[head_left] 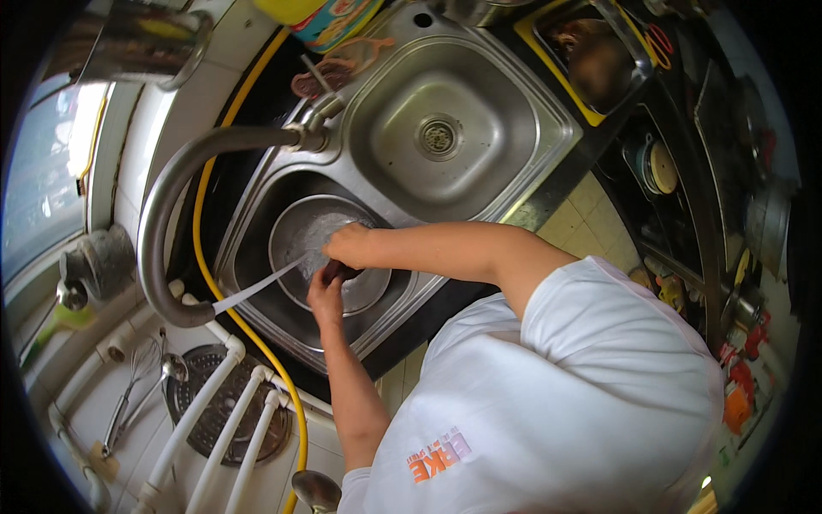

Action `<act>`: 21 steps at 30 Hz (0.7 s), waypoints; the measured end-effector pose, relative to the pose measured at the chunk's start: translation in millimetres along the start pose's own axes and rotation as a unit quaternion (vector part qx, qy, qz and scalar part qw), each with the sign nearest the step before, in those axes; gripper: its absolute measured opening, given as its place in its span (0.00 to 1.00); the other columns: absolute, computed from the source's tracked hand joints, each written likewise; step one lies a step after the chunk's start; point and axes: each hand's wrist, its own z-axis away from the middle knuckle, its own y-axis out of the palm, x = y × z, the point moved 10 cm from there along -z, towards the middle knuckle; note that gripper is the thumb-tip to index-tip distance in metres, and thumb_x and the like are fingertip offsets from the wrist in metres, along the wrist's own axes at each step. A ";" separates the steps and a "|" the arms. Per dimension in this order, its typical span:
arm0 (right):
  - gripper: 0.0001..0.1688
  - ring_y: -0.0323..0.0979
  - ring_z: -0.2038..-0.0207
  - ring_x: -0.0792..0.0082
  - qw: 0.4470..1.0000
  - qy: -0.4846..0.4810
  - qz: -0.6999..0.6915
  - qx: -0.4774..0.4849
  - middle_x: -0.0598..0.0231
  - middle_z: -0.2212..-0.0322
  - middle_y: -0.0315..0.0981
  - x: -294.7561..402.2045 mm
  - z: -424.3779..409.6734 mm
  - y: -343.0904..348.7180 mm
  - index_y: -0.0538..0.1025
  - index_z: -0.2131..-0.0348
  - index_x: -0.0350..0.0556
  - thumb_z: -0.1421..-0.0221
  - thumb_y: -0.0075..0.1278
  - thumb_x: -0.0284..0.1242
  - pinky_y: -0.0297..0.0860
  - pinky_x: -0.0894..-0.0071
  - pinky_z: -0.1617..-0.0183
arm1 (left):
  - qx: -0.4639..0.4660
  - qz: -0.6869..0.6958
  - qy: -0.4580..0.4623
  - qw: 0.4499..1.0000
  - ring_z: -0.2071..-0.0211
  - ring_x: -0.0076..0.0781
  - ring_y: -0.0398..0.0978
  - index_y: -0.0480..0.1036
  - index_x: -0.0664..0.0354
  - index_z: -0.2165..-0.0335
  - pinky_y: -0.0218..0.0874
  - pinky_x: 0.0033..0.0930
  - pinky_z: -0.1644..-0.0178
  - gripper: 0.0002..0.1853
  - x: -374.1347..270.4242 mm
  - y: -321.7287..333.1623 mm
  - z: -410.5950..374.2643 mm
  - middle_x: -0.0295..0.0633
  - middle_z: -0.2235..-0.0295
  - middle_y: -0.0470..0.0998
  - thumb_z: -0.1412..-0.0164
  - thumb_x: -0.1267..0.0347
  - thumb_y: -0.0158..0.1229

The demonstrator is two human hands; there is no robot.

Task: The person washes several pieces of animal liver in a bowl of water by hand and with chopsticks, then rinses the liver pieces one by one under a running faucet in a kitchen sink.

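Observation:
Both hands are over a round metal basin (pixel 280 241) in the smaller bowl of a stainless steel sink (pixel 253 257). My left hand (pixel 326 297) grips a small dark reddish-brown piece (pixel 343 271), too small and covered to name. My right hand (pixel 350 245) is at the same piece, fingers bent down over the basin; its fingertips are partly hidden. A stream of water (pixel 260 288) runs from the curved metal faucet (pixel 151 238) into the basin, beside my hands. Stirred water (pixel 314 234) fills part of the basin.
The larger sink bowl (pixel 398 160) has a drain strainer (pixel 439 137). A yellow hose (pixel 200 212) runs behind the faucet. A yellow-edged tray (pixel 559 67) and scissors (pixel 659 46) are at upper right. White pipes (pixel 192 411), a whisk (pixel 128 385) and a perforated steamer plate (pixel 212 411) are at lower left.

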 end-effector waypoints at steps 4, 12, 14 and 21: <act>0.09 0.76 0.64 0.49 0.996 -0.040 -0.042 -0.068 0.52 0.69 0.76 22.6 -2.7 -59.0 0.78 0.72 0.47 0.56 0.50 0.28 0.72 0.54 0.62 | -0.147 -0.176 -0.010 0.973 0.66 0.42 0.75 0.72 0.64 0.67 0.65 0.36 0.58 0.13 -32.9 -58.7 25.3 0.49 0.68 0.76 0.55 0.80 0.50; 0.13 0.74 0.75 0.45 0.975 0.066 -0.139 -0.159 0.52 0.73 0.74 27.9 24.0 -142.9 0.72 0.65 0.42 0.51 0.48 0.30 0.71 0.50 0.72 | -0.220 0.141 -0.037 0.965 0.61 0.35 0.74 0.73 0.66 0.77 0.64 0.33 0.51 0.13 27.5 -119.7 55.4 0.47 0.61 0.77 0.55 0.88 0.43; 0.19 0.74 0.71 0.44 0.975 0.107 -0.050 -0.189 0.45 0.67 0.68 1.4 30.9 -126.3 0.64 0.58 0.37 0.50 0.48 0.27 0.71 0.50 0.70 | -0.150 0.106 -0.101 0.978 0.57 0.33 0.73 0.76 0.66 0.64 0.61 0.30 0.49 0.20 58.4 -107.5 58.8 0.45 0.59 0.76 0.55 0.87 0.45; 0.21 0.69 0.57 0.52 0.996 0.022 0.062 -0.053 0.53 0.60 0.67 -10.4 3.1 16.8 0.70 0.55 0.42 0.52 0.49 0.24 0.69 0.50 0.58 | -0.143 -0.003 -0.042 0.989 0.59 0.35 0.73 0.75 0.62 0.59 0.62 0.31 0.52 0.18 12.5 -42.9 30.4 0.44 0.63 0.75 0.51 0.79 0.49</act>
